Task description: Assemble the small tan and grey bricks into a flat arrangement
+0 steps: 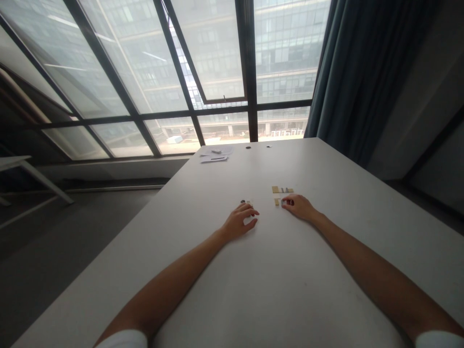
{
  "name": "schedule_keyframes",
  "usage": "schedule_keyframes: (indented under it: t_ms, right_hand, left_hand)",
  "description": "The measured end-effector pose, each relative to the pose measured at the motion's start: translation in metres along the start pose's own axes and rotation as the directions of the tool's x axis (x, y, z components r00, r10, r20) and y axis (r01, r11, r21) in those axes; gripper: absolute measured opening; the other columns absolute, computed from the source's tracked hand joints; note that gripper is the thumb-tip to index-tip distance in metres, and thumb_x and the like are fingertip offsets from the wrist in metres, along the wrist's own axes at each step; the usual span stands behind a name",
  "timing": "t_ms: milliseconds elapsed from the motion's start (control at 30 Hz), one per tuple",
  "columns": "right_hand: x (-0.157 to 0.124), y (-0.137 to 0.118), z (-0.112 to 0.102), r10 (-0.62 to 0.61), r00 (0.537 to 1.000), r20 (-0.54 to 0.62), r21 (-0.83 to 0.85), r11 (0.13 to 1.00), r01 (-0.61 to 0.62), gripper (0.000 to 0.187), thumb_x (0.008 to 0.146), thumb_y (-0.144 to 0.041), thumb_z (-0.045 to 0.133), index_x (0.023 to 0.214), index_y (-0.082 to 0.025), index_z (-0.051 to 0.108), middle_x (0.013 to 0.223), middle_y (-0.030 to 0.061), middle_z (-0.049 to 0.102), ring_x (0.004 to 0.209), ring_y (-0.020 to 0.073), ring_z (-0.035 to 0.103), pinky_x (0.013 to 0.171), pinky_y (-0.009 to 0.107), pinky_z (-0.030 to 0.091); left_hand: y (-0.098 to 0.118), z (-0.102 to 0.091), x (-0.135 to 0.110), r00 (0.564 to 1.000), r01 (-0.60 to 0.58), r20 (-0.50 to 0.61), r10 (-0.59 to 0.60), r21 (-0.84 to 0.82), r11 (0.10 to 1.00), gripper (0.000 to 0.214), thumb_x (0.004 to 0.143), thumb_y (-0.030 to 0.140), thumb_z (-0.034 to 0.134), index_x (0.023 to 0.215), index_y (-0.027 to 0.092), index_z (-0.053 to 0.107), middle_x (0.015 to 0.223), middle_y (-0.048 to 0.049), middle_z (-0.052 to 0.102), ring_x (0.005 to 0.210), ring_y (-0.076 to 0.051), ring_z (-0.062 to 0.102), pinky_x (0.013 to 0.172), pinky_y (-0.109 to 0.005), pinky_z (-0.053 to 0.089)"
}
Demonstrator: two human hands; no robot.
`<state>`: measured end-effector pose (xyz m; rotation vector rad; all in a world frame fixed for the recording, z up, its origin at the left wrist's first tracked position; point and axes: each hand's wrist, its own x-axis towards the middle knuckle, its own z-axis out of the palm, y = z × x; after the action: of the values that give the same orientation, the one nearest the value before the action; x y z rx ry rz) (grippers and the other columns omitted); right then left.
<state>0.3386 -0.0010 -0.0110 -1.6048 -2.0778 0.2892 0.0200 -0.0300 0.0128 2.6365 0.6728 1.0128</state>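
My left hand (239, 221) rests low over the white table (253, 285), thumb and fingers apart with nothing seen between them. Just beyond its fingertips lie a small dark item (242, 201) and some pale bits, partly hidden by the fingers. To the right, my right hand (298, 207) has its thumb and fingertips pinched at the tabletop around a small greyish piece, too small to name. Touching or nearly touching that spot is a small yellow piece (277, 202). Behind it runs a short row of yellow and grey pieces (275, 189).
Papers (213, 158) with a small object on top lie at the table's far left. A dark round spot (248, 147) and a small black-and-white item (268, 146) are near the far edge. Windows stand beyond, a dark curtain (355, 82) at right, another table (21, 162) at left.
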Motion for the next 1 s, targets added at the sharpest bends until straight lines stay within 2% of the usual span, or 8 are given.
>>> schedule_keyframes:
  t_ms: [167, 300, 400, 667, 1000]
  right_hand:
    - [0.003, -0.002, 0.000, 0.057, 0.998, 0.027, 0.013, 0.998, -0.057, 0.031, 0.084, -0.035, 0.071, 0.110, -0.021, 0.077, 0.093, 0.0032, 0.074, 0.083, 0.0199, 0.064, 0.072, 0.027, 0.043]
    - [0.002, -0.002, -0.002, 0.019, 0.999, 0.027, 0.056, 0.998, -0.021, 0.031, 0.082, -0.033, 0.072, 0.108, -0.017, 0.077, 0.089, 0.0041, 0.073, 0.079, 0.0192, 0.063, 0.071, 0.027, 0.043]
    - [-0.001, -0.004, -0.003, -0.002, 1.000, 0.014, 0.080, 0.997, 0.001, 0.024, 0.081, -0.031, 0.071, 0.099, -0.016, 0.078, 0.083, 0.0036, 0.072, 0.074, 0.0174, 0.062, 0.069, 0.026, 0.043]
    - [-0.004, -0.013, 0.002, 0.078, 0.996, -0.048, -0.034, 0.996, -0.079, 0.017, 0.082, -0.032, 0.067, 0.090, -0.022, 0.078, 0.080, 0.0017, 0.072, 0.071, 0.0168, 0.061, 0.063, 0.026, 0.039]
    - [-0.003, -0.021, 0.005, 0.075, 0.996, -0.054, -0.055, 0.995, -0.078, 0.019, 0.086, -0.031, 0.065, 0.093, -0.022, 0.079, 0.085, 0.0032, 0.074, 0.074, 0.0172, 0.063, 0.064, 0.025, 0.039]
  left_hand:
    - [-0.001, 0.000, 0.000, 1.000, -0.002, 0.021, 0.002, 0.000, 1.000, 0.016, 0.094, 0.023, 0.057, 0.105, 0.020, 0.068, 0.093, -0.0074, 0.065, 0.096, -0.021, 0.058, 0.091, -0.036, 0.049]
    - [-0.001, -0.001, -0.001, 1.000, 0.002, 0.029, -0.003, 0.001, 1.000, 0.016, 0.094, 0.024, 0.057, 0.104, 0.021, 0.069, 0.094, -0.0075, 0.065, 0.096, -0.021, 0.059, 0.090, -0.036, 0.050]
    - [-0.001, -0.001, -0.002, 1.000, 0.000, 0.031, 0.000, -0.007, 1.000, 0.016, 0.095, 0.025, 0.057, 0.104, 0.021, 0.069, 0.093, -0.0075, 0.065, 0.096, -0.021, 0.059, 0.090, -0.036, 0.050]
    - [0.001, 0.000, 0.001, 0.999, -0.012, 0.030, 0.013, -0.029, 1.000, 0.018, 0.095, 0.026, 0.056, 0.105, 0.020, 0.070, 0.094, -0.0081, 0.066, 0.096, -0.021, 0.059, 0.091, -0.037, 0.050]
    - [0.000, 0.003, 0.001, 0.999, 0.003, 0.054, -0.001, -0.029, 1.000, 0.019, 0.095, 0.026, 0.057, 0.106, 0.020, 0.071, 0.095, -0.0087, 0.067, 0.096, -0.021, 0.060, 0.092, -0.037, 0.050]
